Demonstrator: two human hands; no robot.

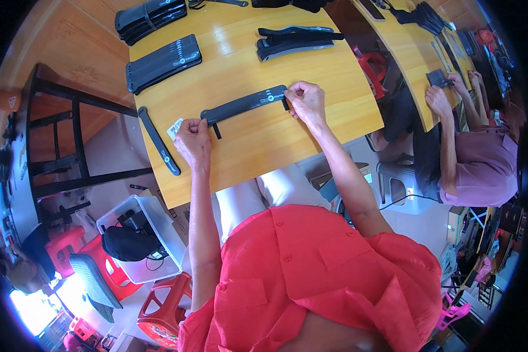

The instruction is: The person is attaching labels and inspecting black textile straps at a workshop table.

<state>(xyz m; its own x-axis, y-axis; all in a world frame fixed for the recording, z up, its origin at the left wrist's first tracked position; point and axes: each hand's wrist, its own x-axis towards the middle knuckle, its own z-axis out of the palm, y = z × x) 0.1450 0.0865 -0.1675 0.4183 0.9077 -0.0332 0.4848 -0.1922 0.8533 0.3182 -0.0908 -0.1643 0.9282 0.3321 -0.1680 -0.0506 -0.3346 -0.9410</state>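
Observation:
A flat black strap [243,104] with white printing stretches between my hands over the yellow wooden table. Two short dark tabs hang from its lower edge, one near each end. My left hand [193,141] pinches its left end. A small white printed label [175,129] sticks out beside that hand's fingers; whether the hand grips it I cannot tell. At the other end, my right hand [306,101] has thumb and fingers closed on the strap's tip. A single similar strap [159,142] lies left of my left hand, along the table's edge.
Beyond my hands lie a neat stack of black straps [163,63], a looser pile [299,42] and a bundle [149,20]. A translucent bin [170,249] with black items stands on the floor at left, near red stools [164,305]. At right, a co-worker [481,155] sits at another table.

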